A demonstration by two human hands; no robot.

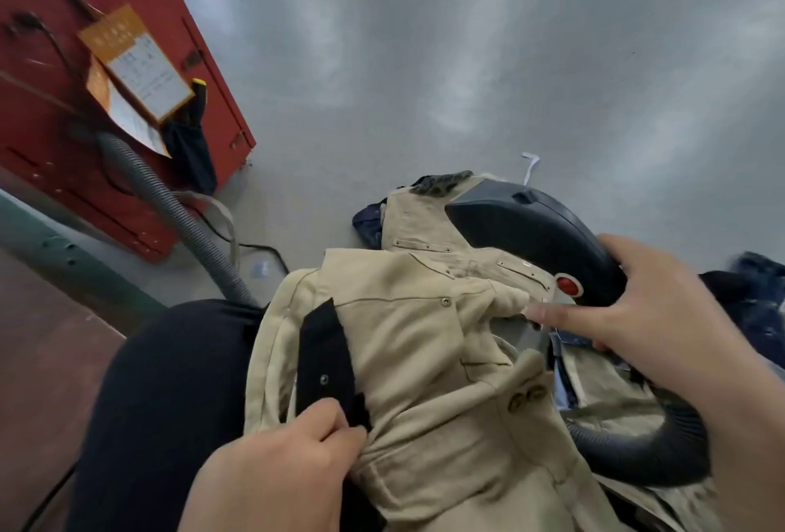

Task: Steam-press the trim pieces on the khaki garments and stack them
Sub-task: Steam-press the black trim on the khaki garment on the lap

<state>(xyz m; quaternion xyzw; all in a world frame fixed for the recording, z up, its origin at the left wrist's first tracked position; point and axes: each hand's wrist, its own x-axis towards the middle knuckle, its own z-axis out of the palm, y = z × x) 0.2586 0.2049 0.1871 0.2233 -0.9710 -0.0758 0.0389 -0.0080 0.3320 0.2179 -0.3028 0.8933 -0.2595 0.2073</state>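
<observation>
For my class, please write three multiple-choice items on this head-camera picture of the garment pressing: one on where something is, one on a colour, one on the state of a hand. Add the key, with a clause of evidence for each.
1. Where does the steam iron lie?
A. on the red cabinet
B. on the khaki garment, at its right side
C. on the bare floor

2. What colour is the trim strip on the khaki garment?
A. black
B. white
C. orange

3. What is the left hand doing?
A. hanging idle
B. lying flat on the floor
C. pinching the lower end of the trim strip

Key:
1 B, the iron's dark body rests over the khaki cloth, with the right hand on its handle.
2 A, the strip shows black against the khaki.
3 C, thumb and fingers close on the strip's lower end.
</observation>
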